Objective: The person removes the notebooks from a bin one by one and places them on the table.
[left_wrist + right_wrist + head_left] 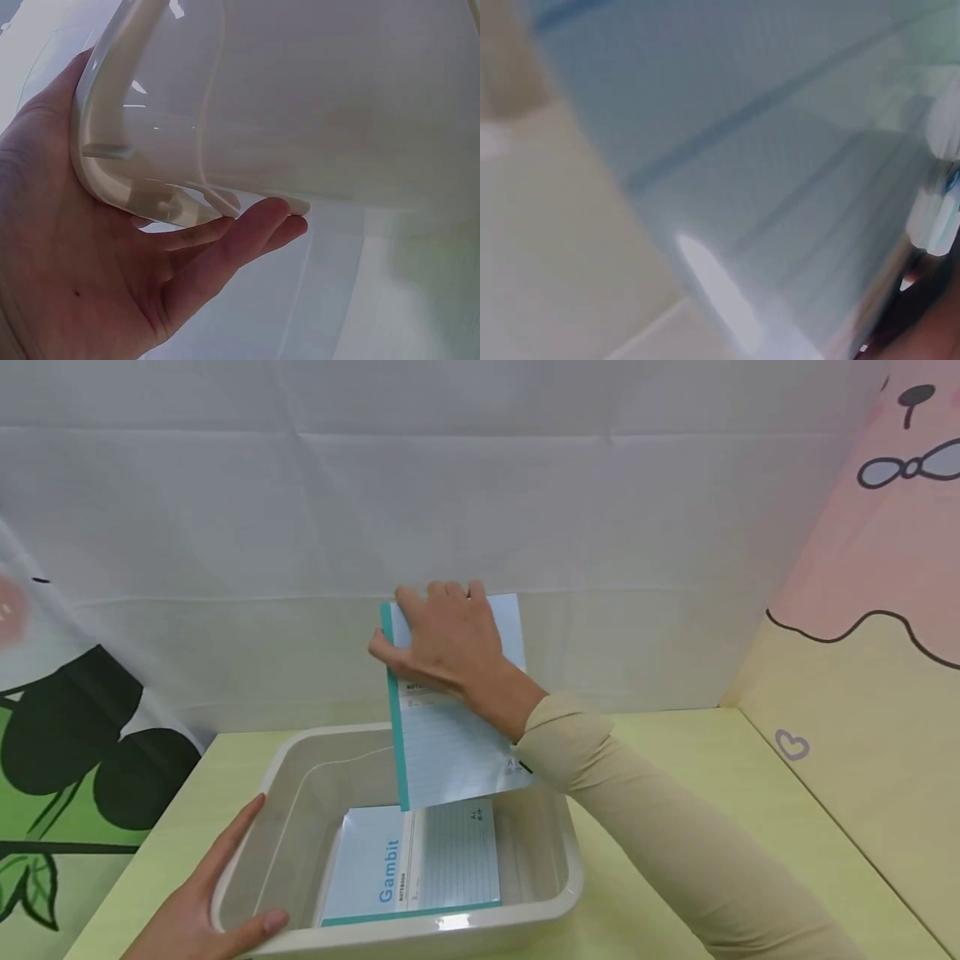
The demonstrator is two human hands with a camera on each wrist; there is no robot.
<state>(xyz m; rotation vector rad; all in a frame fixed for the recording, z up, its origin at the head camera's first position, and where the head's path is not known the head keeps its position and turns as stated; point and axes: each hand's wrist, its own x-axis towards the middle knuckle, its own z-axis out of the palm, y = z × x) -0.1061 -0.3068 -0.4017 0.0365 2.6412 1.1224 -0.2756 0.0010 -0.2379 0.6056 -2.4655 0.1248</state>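
basin on table | lower notebook in basin | upper notebook above

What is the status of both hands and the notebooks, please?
Left hand gripping bin rim. Right hand holding one notebook up, bin's far side. Another notebook lying in bin. No obstruction seen.

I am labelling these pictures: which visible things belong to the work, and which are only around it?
Belong: right hand, gripping raised notebook; left hand, gripping tub; lower notebook inside it.
Only around: table; white backdrop; cartoon prints.
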